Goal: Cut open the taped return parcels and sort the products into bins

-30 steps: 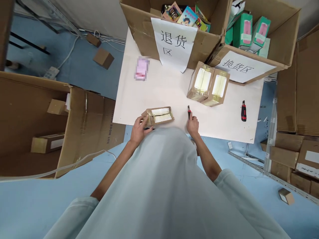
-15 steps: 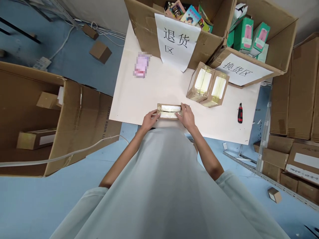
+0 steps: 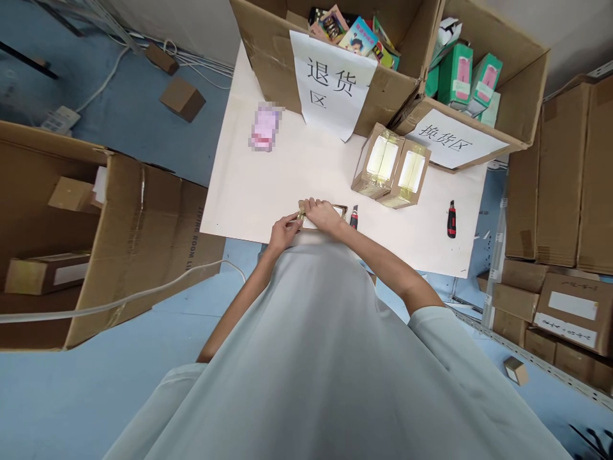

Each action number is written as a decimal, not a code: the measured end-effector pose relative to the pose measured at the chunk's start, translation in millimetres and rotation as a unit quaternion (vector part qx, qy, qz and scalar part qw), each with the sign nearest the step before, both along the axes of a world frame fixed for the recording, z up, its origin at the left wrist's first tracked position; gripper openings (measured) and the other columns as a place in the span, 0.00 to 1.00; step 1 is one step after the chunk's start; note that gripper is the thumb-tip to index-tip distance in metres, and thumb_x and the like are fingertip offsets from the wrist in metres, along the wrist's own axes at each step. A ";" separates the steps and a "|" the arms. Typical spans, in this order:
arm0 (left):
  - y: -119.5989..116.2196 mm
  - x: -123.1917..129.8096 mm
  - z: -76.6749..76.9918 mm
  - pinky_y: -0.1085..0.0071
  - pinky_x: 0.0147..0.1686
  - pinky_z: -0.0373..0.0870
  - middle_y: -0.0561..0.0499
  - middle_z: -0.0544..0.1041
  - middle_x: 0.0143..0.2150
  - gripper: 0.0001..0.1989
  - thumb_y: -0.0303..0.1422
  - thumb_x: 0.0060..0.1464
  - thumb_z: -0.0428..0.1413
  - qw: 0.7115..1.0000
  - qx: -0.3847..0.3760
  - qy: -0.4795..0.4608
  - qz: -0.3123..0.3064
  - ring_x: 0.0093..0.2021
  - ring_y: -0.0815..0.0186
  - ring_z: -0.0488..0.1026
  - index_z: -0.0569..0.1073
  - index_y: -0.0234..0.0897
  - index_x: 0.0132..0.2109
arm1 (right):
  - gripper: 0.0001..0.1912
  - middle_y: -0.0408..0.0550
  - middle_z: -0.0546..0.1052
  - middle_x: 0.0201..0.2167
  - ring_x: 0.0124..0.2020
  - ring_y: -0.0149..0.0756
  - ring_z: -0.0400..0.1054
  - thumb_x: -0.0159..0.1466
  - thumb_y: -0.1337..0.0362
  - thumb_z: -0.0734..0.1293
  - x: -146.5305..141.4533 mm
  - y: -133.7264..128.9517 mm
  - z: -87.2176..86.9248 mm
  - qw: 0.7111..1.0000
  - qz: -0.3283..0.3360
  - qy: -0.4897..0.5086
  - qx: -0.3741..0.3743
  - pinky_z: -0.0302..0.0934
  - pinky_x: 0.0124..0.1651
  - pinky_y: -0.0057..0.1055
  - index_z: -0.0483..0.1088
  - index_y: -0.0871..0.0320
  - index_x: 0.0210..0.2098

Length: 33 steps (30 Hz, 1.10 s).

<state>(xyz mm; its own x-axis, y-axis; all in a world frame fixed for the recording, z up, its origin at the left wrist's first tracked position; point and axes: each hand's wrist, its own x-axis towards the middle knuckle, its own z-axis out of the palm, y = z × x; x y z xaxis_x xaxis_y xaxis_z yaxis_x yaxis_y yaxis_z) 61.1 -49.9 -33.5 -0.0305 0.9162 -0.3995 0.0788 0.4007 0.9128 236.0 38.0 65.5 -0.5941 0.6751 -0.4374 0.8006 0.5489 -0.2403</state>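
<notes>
A small taped cardboard box (image 3: 309, 223) with a white label lies at the table's near edge, in front of my body. My left hand (image 3: 284, 231) grips its left end, thumb and fingers closed on the side. Across the top reaches my right hand (image 3: 324, 216), its fingers curled closed on the box's left end by the tape; the exact pinch is hidden. The hands nearly touch and cover much of the box. Just right of the box lies a utility knife (image 3: 354, 217); a second, red and black utility knife (image 3: 451, 220) is farther right.
Two taped boxes (image 3: 383, 156) stand behind on the white table (image 3: 230, 191). A large carton with a paper sign (image 3: 330, 83) holds colourful packs; another (image 3: 522, 108) holds green boxes. At left is an open carton (image 3: 138, 230); shelved cartons (image 3: 560, 179) stand right.
My right hand has moved left from the box's right end across its top to the left end. The knife beside the box now shows. The whole view has shifted slightly.
</notes>
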 end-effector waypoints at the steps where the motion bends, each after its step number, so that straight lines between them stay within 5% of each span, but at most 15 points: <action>1: -0.5 0.0 -1.0 0.46 0.53 0.88 0.36 0.80 0.67 0.41 0.62 0.55 0.69 1.000 -0.002 -0.003 0.006 0.56 0.48 0.83 0.83 0.34 0.63 | 0.23 0.73 0.82 0.59 0.58 0.55 0.78 0.80 0.73 0.55 4.2 8.6 3.0 1.000 0.009 -0.006 -0.012 0.69 0.58 0.45 0.72 0.71 0.67; 7: 0.2 -2.0 -4.6 0.46 0.53 0.88 0.38 0.82 0.65 0.40 0.62 0.52 0.71 0.999 -0.019 -0.031 0.028 0.58 0.47 0.82 0.84 0.35 0.60 | 0.21 0.62 0.86 0.54 0.53 0.49 0.80 0.84 0.60 0.57 23.8 50.4 13.8 0.999 0.018 -0.001 -0.034 0.67 0.54 0.40 0.79 0.61 0.60; 10: 0.9 -0.9 -5.1 0.46 0.53 0.88 0.38 0.83 0.63 0.41 0.61 0.51 0.72 0.999 -0.024 -0.022 0.033 0.57 0.47 0.82 0.84 0.34 0.60 | 0.19 0.57 0.83 0.60 0.57 0.51 0.78 0.81 0.58 0.63 35.3 39.3 15.1 1.000 0.011 0.000 -0.028 0.68 0.55 0.39 0.76 0.56 0.65; 14: -1.3 0.8 -3.4 0.47 0.55 0.87 0.39 0.83 0.63 0.41 0.61 0.52 0.70 0.999 -0.021 0.001 0.034 0.57 0.49 0.82 0.83 0.36 0.62 | 0.25 0.68 0.78 0.62 0.59 0.53 0.76 0.76 0.75 0.58 53.6 -5.0 16.4 0.993 -0.056 -0.084 0.058 0.69 0.56 0.41 0.68 0.66 0.70; 17: -3.6 0.2 -1.6 0.48 0.55 0.87 0.39 0.82 0.65 0.42 0.63 0.54 0.69 1.000 -0.016 -0.002 0.019 0.58 0.49 0.82 0.82 0.37 0.63 | 0.25 0.72 0.78 0.59 0.58 0.52 0.77 0.75 0.79 0.54 60.5 -27.8 15.7 0.987 -0.096 -0.119 0.055 0.70 0.55 0.40 0.69 0.69 0.67; 23: -1.0 -0.7 -3.9 0.49 0.58 0.85 0.39 0.81 0.65 0.43 0.65 0.50 0.68 1.000 -0.023 0.019 -0.002 0.63 0.46 0.80 0.82 0.38 0.61 | 0.16 0.63 0.84 0.52 0.53 0.53 0.78 0.81 0.65 0.58 93.5 7.2 1.9 0.983 -0.170 -0.038 -0.053 0.69 0.54 0.39 0.74 0.60 0.59; 29: 6.0 4.2 23.0 0.43 0.67 0.75 0.37 0.79 0.66 0.25 0.45 0.67 0.60 0.979 0.063 0.184 -0.070 0.63 0.44 0.77 0.80 0.38 0.65 | 0.16 0.55 0.85 0.52 0.53 0.49 0.77 0.78 0.59 0.62 124.9 18.5 -30.9 0.949 -0.269 0.128 -0.102 0.66 0.54 0.35 0.79 0.59 0.54; 33: 17.0 24.5 50.1 0.42 0.75 0.61 0.39 0.77 0.69 0.25 0.37 0.67 0.61 0.911 0.183 0.279 -0.243 0.72 0.41 0.68 0.78 0.42 0.69 | 0.18 0.53 0.86 0.49 0.49 0.46 0.77 0.76 0.58 0.62 122.1 11.6 -45.7 0.923 -0.318 0.199 -0.089 0.66 0.53 0.34 0.80 0.60 0.51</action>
<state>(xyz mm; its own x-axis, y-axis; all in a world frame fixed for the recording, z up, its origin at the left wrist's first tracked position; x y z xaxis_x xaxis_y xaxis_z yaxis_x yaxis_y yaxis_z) 85.6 -33.0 16.6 0.3097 0.9443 -0.1109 0.6581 -0.1287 0.7418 358.1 49.6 19.8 -0.2403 0.8810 -0.4076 0.7765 -0.0775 -0.6253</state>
